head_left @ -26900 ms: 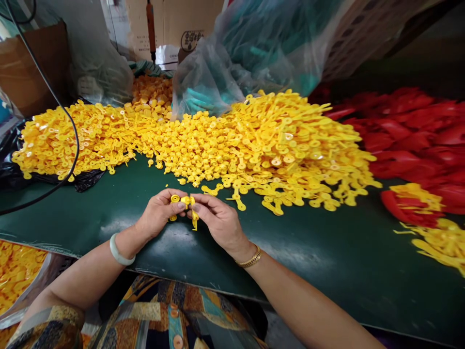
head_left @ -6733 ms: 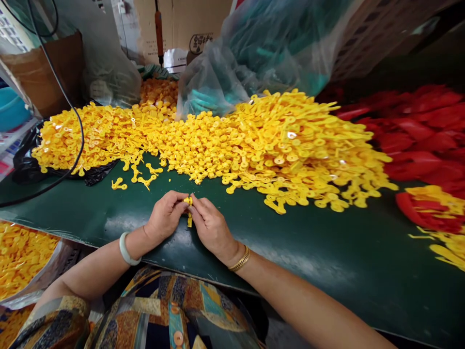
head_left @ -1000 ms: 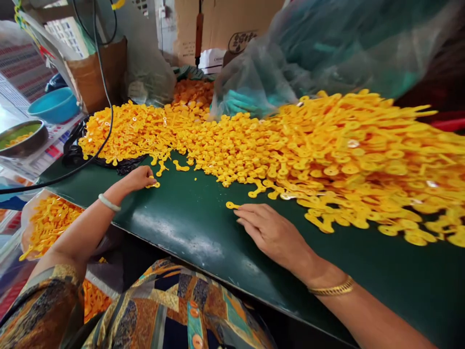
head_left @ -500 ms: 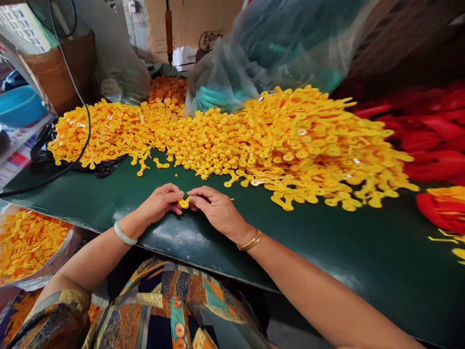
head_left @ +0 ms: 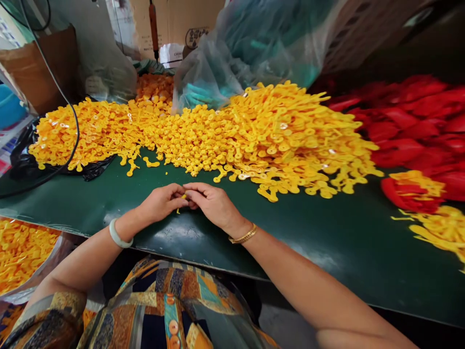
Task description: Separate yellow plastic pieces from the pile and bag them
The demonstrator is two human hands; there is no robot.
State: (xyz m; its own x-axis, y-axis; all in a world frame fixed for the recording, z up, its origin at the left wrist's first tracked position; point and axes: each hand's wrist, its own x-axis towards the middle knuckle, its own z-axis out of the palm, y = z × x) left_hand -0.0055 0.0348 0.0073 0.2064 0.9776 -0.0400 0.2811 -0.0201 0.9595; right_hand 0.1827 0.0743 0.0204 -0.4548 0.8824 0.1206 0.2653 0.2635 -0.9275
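Note:
My left hand (head_left: 164, 200) and my right hand (head_left: 214, 203) meet fingertip to fingertip above the green table (head_left: 145, 237). Both pinch a small yellow plastic piece (head_left: 184, 196), mostly hidden by the fingers; a thin yellow bit shows just below them. Behind the hands lies a long heap of small yellow pieces (head_left: 192, 140). To its right rises a taller pile of longer yellow pieces with ringed ends (head_left: 290, 135). Another yellow heap (head_left: 87, 131) sits at the left on black plastic.
Red parts (head_left: 417, 126) are piled at the right, near a red piece holding yellow bits (head_left: 410, 194). A black cable (head_left: 75, 121) crosses the left side. Clear plastic bags (head_left: 254, 48) stand behind. A container of yellow-orange pieces (head_left: 25, 247) is below the table's left edge.
The view has shifted to the right, showing more of the red pile. My fingers have drawn closer together and now cover most of the yellow piece.

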